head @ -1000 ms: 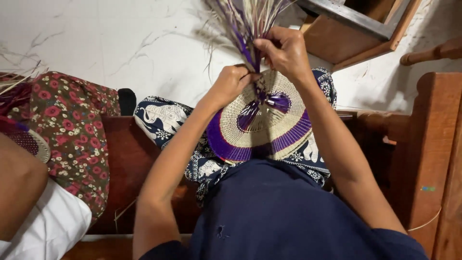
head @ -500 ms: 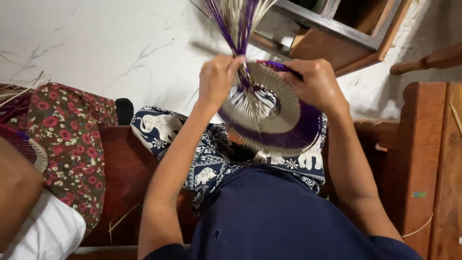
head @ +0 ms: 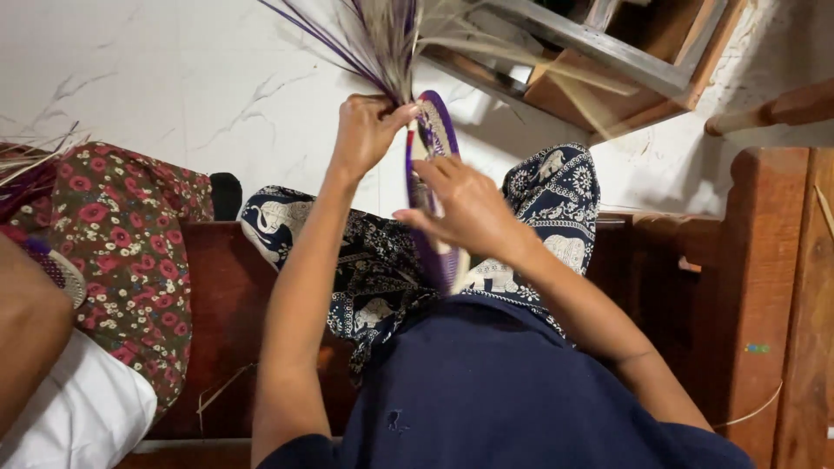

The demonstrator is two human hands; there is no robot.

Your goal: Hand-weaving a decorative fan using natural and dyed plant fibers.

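Above the lap, edge-on to the camera: round woven disc (head: 432,187), purple rim, pale centre. Left hand (head: 365,132) is closed on its top edge, right where the loose purple and straw-coloured strands (head: 382,39) fan upward out of the grip. Right hand (head: 465,208) lies flat against the disc face just below that grip, fingers spread, more pressing than clamping. Beneath both hands: elephant-print trousers (head: 556,195); beyond them, white marble-look floor (head: 174,78). Off to the left-hand side, a second person in floral fabric (head: 122,252) on the same wooden bench (head: 226,295).

Handling, my read: light, semi-stiff weave, flexes but could crease. Free strands look thin and prone to splitting or slipping. Best hold: pinch at rim where strands exit, support the face flat.
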